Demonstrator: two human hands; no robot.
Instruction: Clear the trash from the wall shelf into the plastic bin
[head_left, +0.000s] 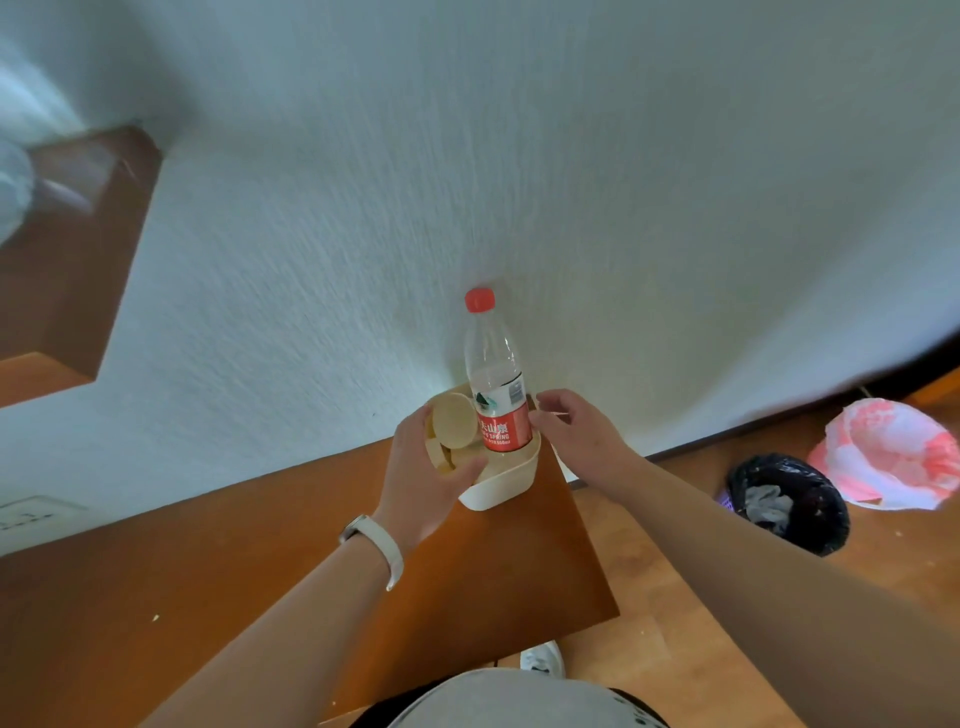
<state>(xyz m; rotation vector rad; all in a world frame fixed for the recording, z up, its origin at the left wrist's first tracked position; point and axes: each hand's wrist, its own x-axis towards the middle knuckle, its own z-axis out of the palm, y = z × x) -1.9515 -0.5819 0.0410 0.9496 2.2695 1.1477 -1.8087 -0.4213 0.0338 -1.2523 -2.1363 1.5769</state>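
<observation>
A small cream plastic bin (506, 488) stands at the right corner of a brown wooden surface (208, 571) against the wall. Inside it, a clear water bottle (493, 364) with a red cap and red label stands upright beside tan paper cups (454, 421) lying on their sides. My left hand (421, 478) grips the bin's left front rim, thumb over the edge. My right hand (576, 436) is just right of the bottle, fingers apart and close to its label and the bin's rim; whether they touch is unclear. A brown wall shelf (78, 249) at the upper left carries a blurred white object (13, 192).
On the wooden floor to the right stand a bin lined with a black bag (789, 499), holding crumpled paper, and a pink-and-white plastic bag (893, 452). A wall socket (31, 514) sits at the far left. My white shoe (543, 660) shows below the surface's edge.
</observation>
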